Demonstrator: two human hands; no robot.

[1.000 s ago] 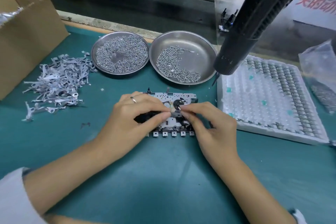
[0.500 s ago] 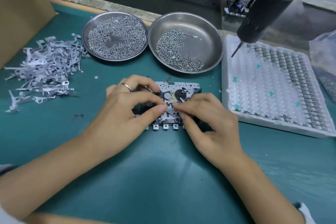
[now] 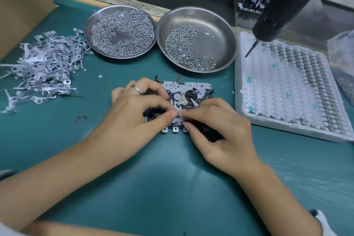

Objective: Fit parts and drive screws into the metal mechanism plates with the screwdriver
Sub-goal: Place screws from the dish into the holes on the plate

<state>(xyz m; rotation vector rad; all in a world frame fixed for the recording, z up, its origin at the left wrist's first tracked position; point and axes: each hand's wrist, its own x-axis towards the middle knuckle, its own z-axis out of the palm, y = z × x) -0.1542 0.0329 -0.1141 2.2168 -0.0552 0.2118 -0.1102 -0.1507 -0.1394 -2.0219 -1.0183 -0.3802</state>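
A metal mechanism plate (image 3: 188, 87) with black gears lies flat on the green mat, mid-table. My left hand (image 3: 134, 115), a ring on one finger, covers its left half, thumb and forefinger pinching a small pale metal part (image 3: 179, 112) over the plate. My right hand (image 3: 216, 130) meets it from the right and pinches the same part with curled fingers. The plate's lower right is hidden under my right hand. A black electric screwdriver (image 3: 287, 5) hangs free at the upper right, its bit pointing down over the white tray.
Two steel dishes stand behind the plate: the left dish (image 3: 90, 25) holds springs, the right dish (image 3: 228, 44) screws. A heap of grey stamped levers (image 3: 44, 67) lies at the left beside a cardboard box (image 3: 21, 5). A white foam tray (image 3: 287, 90) of small parts is at the right.
The view has shifted down and closer. Both hands stay on the plate, fingertips still pinched together over the small part, with only slight finger movement.
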